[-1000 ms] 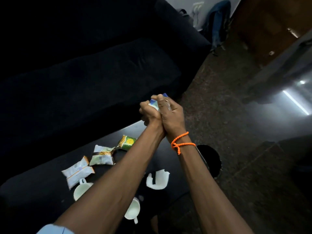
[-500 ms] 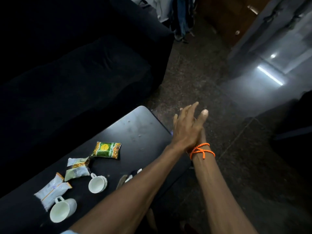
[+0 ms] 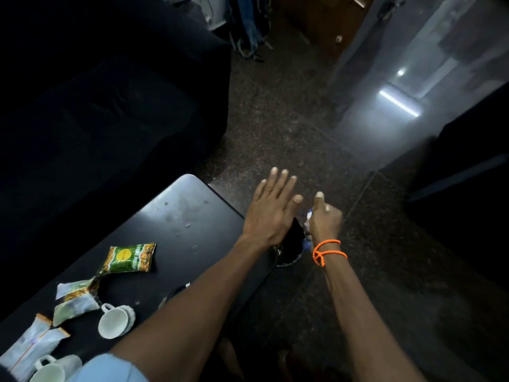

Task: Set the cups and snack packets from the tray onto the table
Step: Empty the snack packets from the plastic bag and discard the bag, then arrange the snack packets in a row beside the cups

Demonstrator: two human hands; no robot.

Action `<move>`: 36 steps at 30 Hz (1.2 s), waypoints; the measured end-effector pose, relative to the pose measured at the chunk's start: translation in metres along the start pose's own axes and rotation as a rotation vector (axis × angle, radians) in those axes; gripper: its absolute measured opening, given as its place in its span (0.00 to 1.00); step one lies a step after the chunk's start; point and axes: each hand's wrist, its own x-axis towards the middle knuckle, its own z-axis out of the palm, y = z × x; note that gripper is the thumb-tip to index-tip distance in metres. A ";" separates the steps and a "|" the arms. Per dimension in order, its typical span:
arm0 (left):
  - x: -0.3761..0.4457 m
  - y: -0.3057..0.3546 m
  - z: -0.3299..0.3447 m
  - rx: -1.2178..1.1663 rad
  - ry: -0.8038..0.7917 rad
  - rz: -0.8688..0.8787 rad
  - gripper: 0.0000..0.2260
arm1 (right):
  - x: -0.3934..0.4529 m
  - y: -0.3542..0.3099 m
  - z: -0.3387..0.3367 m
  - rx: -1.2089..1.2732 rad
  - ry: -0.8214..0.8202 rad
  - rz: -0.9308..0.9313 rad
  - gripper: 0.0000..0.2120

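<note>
Dark counter [image 3: 176, 216] lying bare toward far corner; packets [image 3: 128, 259] and cups [image 3: 114, 322] sitting near end. Left hand [image 3: 271, 213] spreading flat past edge; right hand [image 3: 325, 220] pinching a wrapper [image 3: 309, 216] over black bin [image 3: 292, 244]

2 bare forearms. An orange string bracelet [image 3: 329, 252], knotted, circles the right wrist; a pale blue sleeve [image 3: 110, 369] covers the left upper arm.

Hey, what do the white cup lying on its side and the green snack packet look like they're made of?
The white handled cup looks like glazed ceramic: thick rim, smooth opaque white. The green snack packet looks like glossy printed plastic film, with crimped ends and wrinkles. Neither is certain in this dim light.
</note>
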 end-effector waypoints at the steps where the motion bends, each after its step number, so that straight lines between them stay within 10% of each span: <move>1: -0.005 -0.012 0.004 -0.004 -0.023 -0.037 0.27 | 0.006 0.003 -0.001 -0.005 0.039 -0.007 0.33; 8: -0.019 -0.052 0.025 -0.100 -0.057 -0.229 0.29 | 0.019 0.018 0.008 -0.026 0.279 -0.399 0.19; 14: -0.016 -0.080 0.028 -0.087 -0.023 -0.225 0.29 | 0.038 0.090 0.034 -0.514 -0.230 -0.200 0.25; 23: -0.029 -0.110 0.012 -0.130 0.019 -0.305 0.28 | 0.040 0.105 0.021 -0.557 -0.307 -0.065 0.29; 36: -0.134 -0.216 -0.084 -0.133 0.228 -0.642 0.19 | -0.086 0.003 0.177 -0.456 -0.670 -0.560 0.27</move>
